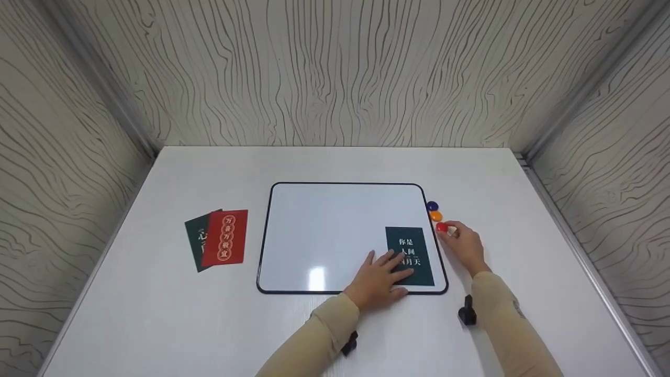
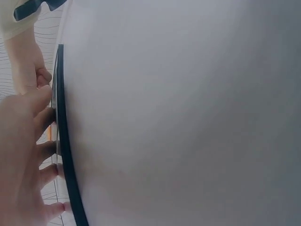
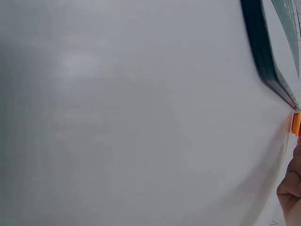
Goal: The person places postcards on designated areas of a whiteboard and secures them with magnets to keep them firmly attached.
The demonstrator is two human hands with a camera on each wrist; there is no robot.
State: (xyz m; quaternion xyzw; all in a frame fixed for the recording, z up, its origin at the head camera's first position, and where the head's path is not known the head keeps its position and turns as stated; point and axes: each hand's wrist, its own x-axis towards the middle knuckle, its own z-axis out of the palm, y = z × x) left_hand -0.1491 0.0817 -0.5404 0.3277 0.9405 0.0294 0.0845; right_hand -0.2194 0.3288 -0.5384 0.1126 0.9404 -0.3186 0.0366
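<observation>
My left hand lies with fingers spread on the lower part of a dark green card with white characters. That card rests on the lower right corner of a black-framed whiteboard, and my fingers cover some of its print. Just outside the board's right edge, my right hand pinches a red round magnet between thumb and fingers. Beside it are an orange round magnet and a purple one. Both hands appear in the left wrist view. Only part of the right hand shows in the right wrist view.
Left of the board, a red card overlaps another green card on the white table. The purple magnet is by the board's right edge. Patterned wall panels enclose the table's back and sides.
</observation>
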